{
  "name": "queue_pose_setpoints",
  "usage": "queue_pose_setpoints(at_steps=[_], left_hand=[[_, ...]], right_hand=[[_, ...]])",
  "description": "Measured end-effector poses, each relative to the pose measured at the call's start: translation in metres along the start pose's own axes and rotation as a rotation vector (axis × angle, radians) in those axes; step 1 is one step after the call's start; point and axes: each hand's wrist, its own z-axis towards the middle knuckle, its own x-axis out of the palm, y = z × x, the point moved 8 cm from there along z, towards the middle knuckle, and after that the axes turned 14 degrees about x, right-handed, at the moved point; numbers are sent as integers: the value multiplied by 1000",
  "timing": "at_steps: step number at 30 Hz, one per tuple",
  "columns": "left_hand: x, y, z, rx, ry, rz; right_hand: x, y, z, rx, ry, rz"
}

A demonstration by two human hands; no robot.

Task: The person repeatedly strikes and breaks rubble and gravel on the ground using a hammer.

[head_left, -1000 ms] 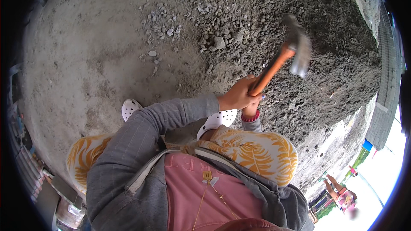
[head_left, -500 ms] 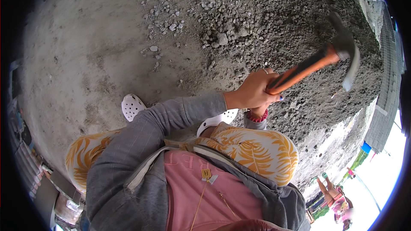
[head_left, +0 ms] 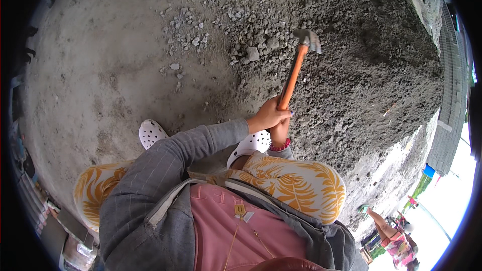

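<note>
A claw hammer with an orange and black handle points away from me, its dark metal head over the loose stones. My left hand is closed around the lower handle. Just below and partly hidden behind it, my right hand, with a red band at its wrist, also grips the handle end. Beneath the hammer head lies grey gravel, with some larger pale stones just left of the head. Whether the head touches the gravel, I cannot tell.
My white clogs stand on dusty grey ground, close below the hands. Finer dark gravel spreads to the right, toward a grey block wall. Another person is farther off at lower right.
The hammer has swung from the right toward the left, and its head now points more straight ahead. Both hands moved left with it, keeping their grip.
</note>
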Motion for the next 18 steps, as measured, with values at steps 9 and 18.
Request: queue_pose_setpoints(at_steps=[9,18], left_hand=[[30,-130,-3,863,122,424],[-19,43,10,-102,17,79]], right_hand=[[1,38,0,-175,139,-62],[5,-30,14,308,-12,12]])
